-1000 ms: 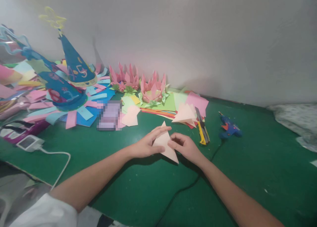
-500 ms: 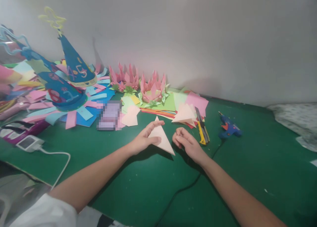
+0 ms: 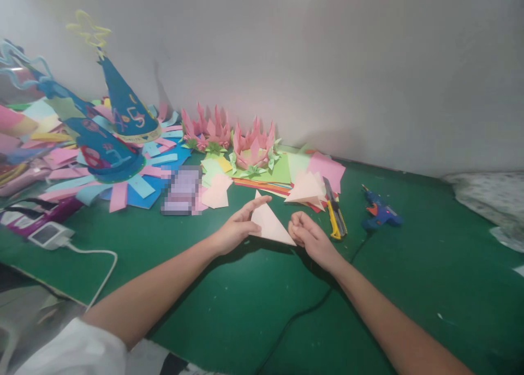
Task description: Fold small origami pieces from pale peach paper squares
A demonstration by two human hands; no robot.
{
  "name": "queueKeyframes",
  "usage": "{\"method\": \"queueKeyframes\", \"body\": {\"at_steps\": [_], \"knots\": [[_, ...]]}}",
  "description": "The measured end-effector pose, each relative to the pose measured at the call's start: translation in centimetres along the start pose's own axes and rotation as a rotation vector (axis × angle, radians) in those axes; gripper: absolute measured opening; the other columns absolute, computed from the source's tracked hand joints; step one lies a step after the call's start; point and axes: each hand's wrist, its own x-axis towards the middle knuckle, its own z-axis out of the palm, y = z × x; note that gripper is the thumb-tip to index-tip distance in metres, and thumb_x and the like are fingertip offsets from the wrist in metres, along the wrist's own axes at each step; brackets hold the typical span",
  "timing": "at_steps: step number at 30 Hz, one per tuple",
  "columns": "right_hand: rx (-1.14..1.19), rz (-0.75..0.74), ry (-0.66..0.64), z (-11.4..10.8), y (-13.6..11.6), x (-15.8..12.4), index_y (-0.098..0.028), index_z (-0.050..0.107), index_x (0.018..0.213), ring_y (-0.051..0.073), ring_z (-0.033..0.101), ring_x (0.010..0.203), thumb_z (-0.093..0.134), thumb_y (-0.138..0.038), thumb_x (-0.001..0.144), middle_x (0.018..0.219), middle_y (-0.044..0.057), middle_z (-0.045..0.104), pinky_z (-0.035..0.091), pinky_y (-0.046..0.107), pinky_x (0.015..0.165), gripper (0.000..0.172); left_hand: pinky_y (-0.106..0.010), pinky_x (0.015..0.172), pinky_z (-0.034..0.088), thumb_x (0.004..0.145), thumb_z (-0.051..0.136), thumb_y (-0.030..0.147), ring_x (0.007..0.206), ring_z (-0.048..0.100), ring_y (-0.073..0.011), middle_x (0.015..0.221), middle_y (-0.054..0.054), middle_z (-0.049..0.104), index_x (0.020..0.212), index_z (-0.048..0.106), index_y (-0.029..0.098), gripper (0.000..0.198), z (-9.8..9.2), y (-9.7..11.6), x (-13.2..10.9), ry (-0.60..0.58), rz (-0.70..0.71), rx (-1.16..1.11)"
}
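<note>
A pale peach paper folded into a triangle (image 3: 270, 226) lies on the green table (image 3: 229, 309) in front of me. My left hand (image 3: 237, 227) rests on the triangle's left side with its fingers stretched flat along the top edge. My right hand (image 3: 310, 237) is curled shut at the triangle's right corner and touches it; whether it pinches the paper I cannot make out.
A yellow utility knife (image 3: 334, 216) and a blue glue gun (image 3: 379, 212) with a black cord lie to the right. Folded peach triangles (image 3: 305, 189), coloured sheets, pink paper flowers (image 3: 251, 146) and blue party hats (image 3: 123, 105) sit behind. A white charger (image 3: 51, 234) lies left.
My hands have slid the triangle away from me and turned it flatter. The right hand let go of it half a second ago and now touches its right corner again.
</note>
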Motion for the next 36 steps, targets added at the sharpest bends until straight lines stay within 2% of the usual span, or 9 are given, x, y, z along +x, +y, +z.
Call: {"method": "queueKeyframes", "body": {"at_steps": [4,8,11,14,19,23,26,31,36], "knots": [[-0.040,-0.010,0.095,0.2,-0.1,0.0,-0.023,0.034,0.079,0.009,0.021,0.046,0.044,-0.030,0.087,0.054,-0.010,0.027,0.017,0.023,0.044,0.014,-0.027,0.078,0.041,0.051,0.047,0.001,0.085,0.055,-0.0161,0.098,-0.003,0.063,0.129,0.046,0.024,0.081,-0.2,-0.1,0.1,-0.039,-0.007,-0.106],[-0.168,-0.038,0.202,0.0,0.0,0.0,-0.022,0.044,0.083,0.009,0.026,0.044,0.040,-0.037,0.090,0.051,-0.009,0.029,0.021,0.023,0.044,0.017,-0.031,0.087,0.040,0.048,0.045,-0.001,0.097,0.055,-0.0191,0.102,-0.005,0.063,0.130,0.044,0.022,0.085,-0.3,-0.3,0.3,-0.066,-0.011,-0.191],[-0.355,-0.144,0.262,-0.3,0.1,-0.1,-0.019,0.057,0.087,0.012,0.040,0.050,0.036,-0.043,0.092,0.053,-0.004,0.041,0.033,0.026,0.050,0.032,-0.029,0.085,0.040,0.050,0.046,-0.002,0.100,0.055,-0.0185,0.107,-0.005,0.062,0.133,0.040,0.024,0.087,-0.2,-0.4,0.3,-0.049,-0.015,-0.169],[-0.588,-0.305,0.250,-0.2,0.4,-0.2,-0.020,0.062,0.096,0.019,0.054,0.074,0.048,-0.048,0.086,0.077,0.005,0.059,0.043,0.033,0.069,0.032,-0.025,0.077,0.041,0.058,0.052,0.000,0.088,0.057,-0.0144,0.099,-0.003,0.063,0.136,0.036,0.026,0.084,0.0,-0.5,0.1,-0.012,-0.026,-0.076],[-0.817,-0.392,0.143,0.6,0.6,-0.3,-0.027,0.053,0.118,0.027,0.052,0.101,0.070,-0.044,0.071,0.114,0.009,0.057,0.043,0.041,0.085,0.053,-0.027,0.079,0.044,0.065,0.066,0.010,0.094,0.056,-0.0165,0.110,-0.005,0.059,0.135,0.037,0.028,0.079,0.2,-0.5,-0.2,-0.047,-0.026,-0.003],[-0.700,-0.290,0.145,1.1,0.6,-0.5,-0.026,0.054,0.114,0.023,0.056,0.089,0.061,-0.035,0.081,0.109,0.008,0.061,0.046,0.038,0.079,0.035,-0.032,0.085,0.046,0.067,0.071,0.017,0.115,0.049,-0.0241,0.141,-0.006,0.036,0.133,0.039,0.036,0.076,0.2,-0.7,-0.3,-0.106,0.028,0.021],[-0.525,-0.222,0.156,1.2,0.7,-0.4,-0.025,0.049,0.117,0.019,0.058,0.083,0.061,-0.032,0.082,0.108,0.007,0.061,0.048,0.036,0.077,0.038,-0.036,0.094,0.044,0.069,0.072,0.018,0.126,0.040,-0.0276,0.150,-0.004,0.019,0.134,0.034,0.042,0.078,0.2,-0.9,-0.3,-0.140,0.100,0.049],[-0.264,-0.142,0.118,1.3,1.0,-0.3,-0.025,0.041,0.120,0.014,0.057,0.074,0.063,-0.031,0.080,0.102,0.006,0.060,0.049,0.030,0.069,0.046,-0.040,0.098,0.041,0.077,0.066,0.026,0.122,0.046,-0.0266,0.146,-0.007,0.025,0.137,0.028,0.040,0.073,0.2,-1.0,-0.5,-0.124,0.136,0.158],[-0.146,-0.149,0.145,1.1,0.9,-0.1,-0.025,0.042,0.118,0.017,0.060,0.094,0.058,-0.034,0.083,0.112,0.007,0.058,0.048,0.033,0.085,0.040,-0.035,0.087,0.048,0.077,0.065,0.030,0.102,0.056,-0.0197,0.125,-0.008,0.048,0.142,0.010,0.036,0.085,0.2,-0.8,-0.4,-0.021,0.150,0.262]]}}
